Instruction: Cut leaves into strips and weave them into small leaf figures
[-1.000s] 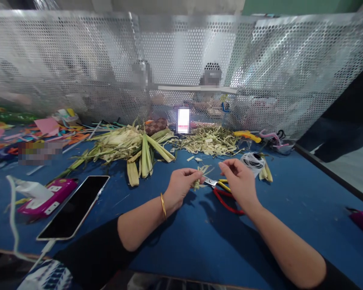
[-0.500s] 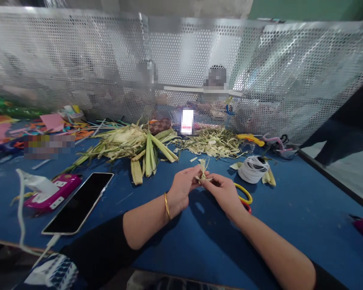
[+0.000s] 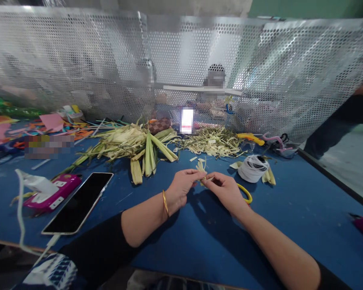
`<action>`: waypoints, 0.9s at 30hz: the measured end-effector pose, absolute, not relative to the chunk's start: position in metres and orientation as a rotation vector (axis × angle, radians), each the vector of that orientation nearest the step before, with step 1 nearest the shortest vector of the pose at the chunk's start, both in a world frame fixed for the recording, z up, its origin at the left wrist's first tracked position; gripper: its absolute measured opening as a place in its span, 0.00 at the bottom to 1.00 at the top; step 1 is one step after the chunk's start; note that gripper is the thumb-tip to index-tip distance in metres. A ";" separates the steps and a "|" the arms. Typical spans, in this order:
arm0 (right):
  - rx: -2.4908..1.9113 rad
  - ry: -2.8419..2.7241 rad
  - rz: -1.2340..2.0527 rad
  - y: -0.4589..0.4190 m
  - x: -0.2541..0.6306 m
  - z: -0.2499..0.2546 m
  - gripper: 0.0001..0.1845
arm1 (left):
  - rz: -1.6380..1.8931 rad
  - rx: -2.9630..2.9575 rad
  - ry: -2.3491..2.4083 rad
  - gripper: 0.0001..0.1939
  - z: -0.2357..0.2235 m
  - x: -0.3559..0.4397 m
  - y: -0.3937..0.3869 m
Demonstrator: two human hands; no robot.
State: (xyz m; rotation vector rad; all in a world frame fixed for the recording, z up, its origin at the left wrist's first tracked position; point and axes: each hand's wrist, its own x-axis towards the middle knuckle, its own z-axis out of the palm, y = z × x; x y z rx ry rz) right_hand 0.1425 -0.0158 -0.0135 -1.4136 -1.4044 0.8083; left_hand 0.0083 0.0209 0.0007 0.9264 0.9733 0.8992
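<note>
Both my hands meet over the blue table (image 3: 199, 241). My left hand (image 3: 181, 187), with a gold bangle on the wrist, pinches a small folded piece of pale palm leaf (image 3: 202, 167). My right hand (image 3: 225, 189) pinches the same piece from the right side. Yellow-handled scissors (image 3: 244, 193) lie on the table just behind my right hand, mostly hidden by it. A spool of white string (image 3: 252, 168) stands beyond them.
A pile of green palm leaves (image 3: 133, 145) and a heap of leaf trimmings (image 3: 213, 141) lie at the back. A black phone (image 3: 78, 203) and a pink case (image 3: 52, 193) rest at left. A perforated metal screen (image 3: 260, 72) walls the table; people sit behind it.
My right hand came left from above the scissors to meet the left hand on the leaf piece, and both hands have since lowered slightly. A person has stepped further into view at far right.
</note>
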 end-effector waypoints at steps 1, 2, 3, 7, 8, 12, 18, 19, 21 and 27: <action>-1.421 -1.393 0.815 -0.016 0.143 -0.012 0.15 | 0.899 0.932 0.967 0.16 0.002 0.008 0.021; -1.425 -1.379 0.833 -0.017 0.142 -0.011 0.15 | 0.915 0.928 0.961 0.17 0.004 0.007 0.022; -1.425 -1.372 0.870 -0.019 0.142 -0.010 0.14 | 0.945 0.911 0.958 0.18 0.005 0.005 0.024; -1.370 -1.522 1.331 -0.031 0.136 -0.005 0.12 | 1.125 0.772 0.986 0.24 0.011 -0.006 0.041; -1.352 -1.564 1.477 -0.032 0.135 -0.003 0.12 | 1.153 0.749 1.006 0.23 0.012 -0.009 0.046; -1.332 -1.419 1.611 -0.007 0.143 0.013 0.12 | 1.194 0.689 1.067 0.16 0.010 -0.015 0.060; -1.410 -1.177 1.004 0.051 0.176 0.037 0.16 | 1.164 0.730 1.125 0.07 0.005 -0.011 0.060; -1.449 -1.206 0.952 0.049 0.179 0.036 0.15 | 1.156 0.746 1.126 0.06 0.004 -0.011 0.060; -1.511 -1.306 0.901 0.035 0.181 0.028 0.11 | 1.136 0.790 1.129 0.05 0.004 -0.010 0.059; -1.738 -2.246 0.193 -0.019 0.182 -0.005 0.16 | 1.015 1.024 1.138 0.03 -0.002 -0.006 0.054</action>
